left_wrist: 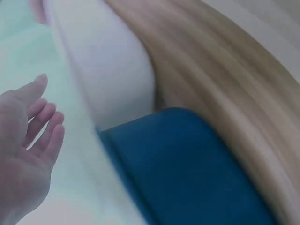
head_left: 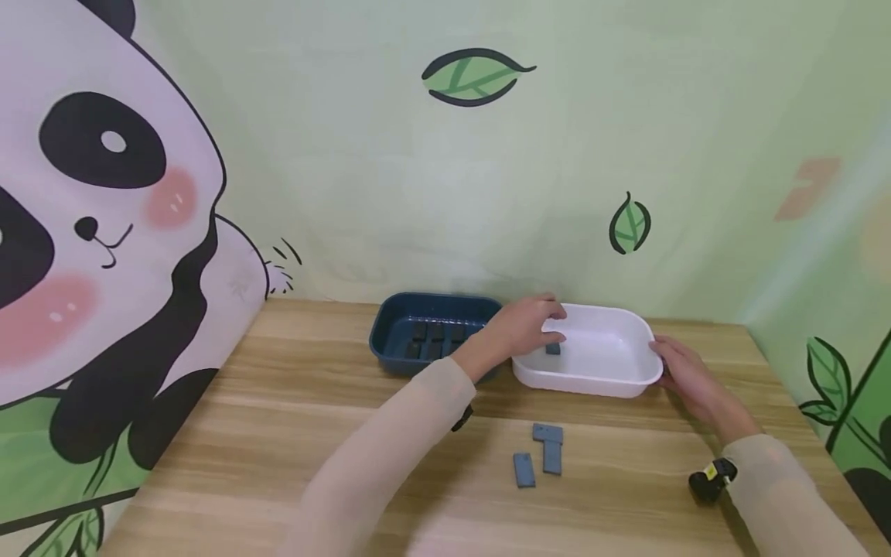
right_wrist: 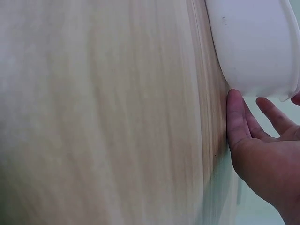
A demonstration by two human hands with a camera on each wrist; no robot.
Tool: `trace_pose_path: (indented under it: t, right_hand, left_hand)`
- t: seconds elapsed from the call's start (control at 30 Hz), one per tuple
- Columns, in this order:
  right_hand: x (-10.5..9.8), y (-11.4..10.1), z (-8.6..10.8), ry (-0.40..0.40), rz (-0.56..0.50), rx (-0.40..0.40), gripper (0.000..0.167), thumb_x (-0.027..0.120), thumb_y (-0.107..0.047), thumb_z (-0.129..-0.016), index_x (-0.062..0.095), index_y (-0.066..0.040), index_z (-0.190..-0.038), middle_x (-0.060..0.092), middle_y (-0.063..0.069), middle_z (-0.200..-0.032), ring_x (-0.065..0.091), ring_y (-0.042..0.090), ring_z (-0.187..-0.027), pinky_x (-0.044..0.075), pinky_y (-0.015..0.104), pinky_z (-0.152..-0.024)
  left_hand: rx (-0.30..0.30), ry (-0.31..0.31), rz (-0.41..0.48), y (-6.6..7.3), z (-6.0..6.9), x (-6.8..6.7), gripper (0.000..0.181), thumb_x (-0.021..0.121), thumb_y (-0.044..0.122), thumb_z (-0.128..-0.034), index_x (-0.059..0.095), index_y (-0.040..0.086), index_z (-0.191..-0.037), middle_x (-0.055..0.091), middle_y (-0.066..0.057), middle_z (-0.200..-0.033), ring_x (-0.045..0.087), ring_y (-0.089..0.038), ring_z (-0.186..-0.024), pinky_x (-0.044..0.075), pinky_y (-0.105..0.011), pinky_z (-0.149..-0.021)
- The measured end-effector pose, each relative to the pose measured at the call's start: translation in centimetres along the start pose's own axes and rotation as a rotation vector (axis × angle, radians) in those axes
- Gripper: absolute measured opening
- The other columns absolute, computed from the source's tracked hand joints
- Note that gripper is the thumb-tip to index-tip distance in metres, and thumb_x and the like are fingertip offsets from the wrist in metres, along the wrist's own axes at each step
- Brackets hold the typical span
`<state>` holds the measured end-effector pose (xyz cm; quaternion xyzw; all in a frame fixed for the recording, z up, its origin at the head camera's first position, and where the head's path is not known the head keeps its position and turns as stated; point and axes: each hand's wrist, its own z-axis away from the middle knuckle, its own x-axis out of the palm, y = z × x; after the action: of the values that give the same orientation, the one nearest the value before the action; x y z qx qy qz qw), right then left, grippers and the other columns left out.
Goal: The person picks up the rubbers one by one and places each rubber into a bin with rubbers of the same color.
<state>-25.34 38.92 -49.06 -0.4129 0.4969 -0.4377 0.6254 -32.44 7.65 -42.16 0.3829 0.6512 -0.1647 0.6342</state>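
Note:
Over the left end of a white plastic basin (head_left: 592,383), my left hand (head_left: 530,323) has its thumb and fingers apart. In the left wrist view no thing shows between the fingers of that left hand (left_wrist: 33,140). A small blue-grey tile (head_left: 553,349) lies inside the basin just below them. My right hand (head_left: 687,379) touches the basin's right end. From the right wrist, extended fingertips (right_wrist: 235,101) of that hand appear against the white basin's outer wall (right_wrist: 255,51), low by the table.
Beside the white basin stands a dark blue basin (head_left: 393,362) with several dark tiles (head_left: 437,333) inside. Nearer on the wooden table (head_left: 278,433) lie one blue-grey tile (head_left: 524,470) and two tiles in a T shape (head_left: 548,433). A printed wall covering (head_left: 348,155) rises behind.

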Motion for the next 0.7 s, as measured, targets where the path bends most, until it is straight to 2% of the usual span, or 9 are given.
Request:
trace_pose_path:
  t: [0.17, 0.37, 0.5, 0.7]
  right_hand:
    - [-0.1, -0.1, -0.2, -0.004, -0.002, 0.009, 0.069, 0.029, -0.036, -0.117, 0.014, 0.013, -0.162, 0.027, 0.038, -0.161, 0.056, -0.005, -0.104, 0.056, 0.018, -0.086]
    - [-0.1, 0.0, 0.0, -0.007, -0.006, 0.007, 0.070, 0.030, -0.036, -0.117, 0.014, 0.015, -0.161, 0.029, 0.037, -0.159, 0.055, -0.007, -0.102, 0.056, 0.018, -0.087]
    - [-0.2, 0.0, 0.1, -0.001, -0.019, 0.007, 0.070, 0.031, -0.036, -0.117, 0.014, 0.015, -0.161, 0.029, 0.036, -0.159, 0.055, -0.007, -0.103, 0.056, 0.018, -0.087]
    - [-0.1, 0.0, 0.2, -0.005, -0.015, 0.013, 0.072, 0.030, -0.038, -0.117, 0.012, 0.015, -0.162, 0.025, 0.037, -0.162, 0.053, -0.007, -0.104, 0.055, 0.016, -0.087]
  left_hand:
    - [0.110, 0.013, 0.002, 1.1, 3.7, -1.6, 0.037, 0.076, 0.034, -0.1002, 0.073, 0.014, -0.131, 0.068, 0.003, -0.125, 0.064, -0.011, -0.115, 0.052, -0.018, -0.100]
    - [0.240, -0.072, -0.101, 2.8, 7.9, -1.3, 0.041, 0.078, 0.036, -0.0986, 0.072, 0.016, -0.134, 0.065, 0.003, -0.133, 0.060, -0.012, -0.124, 0.053, -0.020, -0.102]
    - [0.302, -0.138, -0.148, 3.4, 9.4, -0.4, 0.038, 0.077, 0.033, -0.0994, 0.072, 0.018, -0.135, 0.065, 0.005, -0.134, 0.060, -0.011, -0.124, 0.053, -0.019, -0.100]
    - [0.303, -0.223, -0.206, 3.1, 10.4, 1.6, 0.038, 0.079, 0.026, -0.0985, 0.072, 0.023, -0.135, 0.066, 0.009, -0.134, 0.059, -0.007, -0.122, 0.051, -0.018, -0.102]
